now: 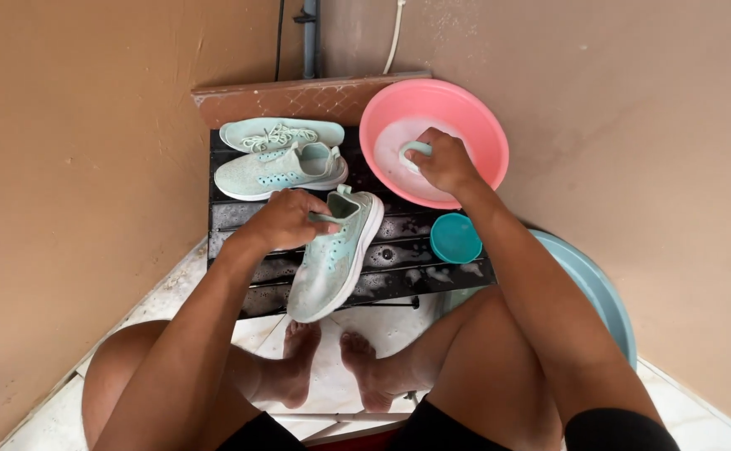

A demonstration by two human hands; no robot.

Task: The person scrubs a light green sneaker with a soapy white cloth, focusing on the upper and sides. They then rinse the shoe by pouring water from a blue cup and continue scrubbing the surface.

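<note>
Shoe washing at a dark slatted surface [240, 219]

Left hand [286, 219] grips a soapy mint shoe [332, 259] at its collar; right hand [445, 159], beyond it, clasps a brush [413, 150] inside the pink basin [474, 113].

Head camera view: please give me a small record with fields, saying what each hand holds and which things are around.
left hand: grips the heel opening of a soapy mint sneaker
right hand: holds a pale scrub brush inside the pink basin
sneaker position: lying on the dark slatted rack, sole to the right
other shoes: two mint sneakers at the rack's back
nearby: teal round lid; blue basin under the right arm
surroundings: tan walls, white tiled floor
</note>
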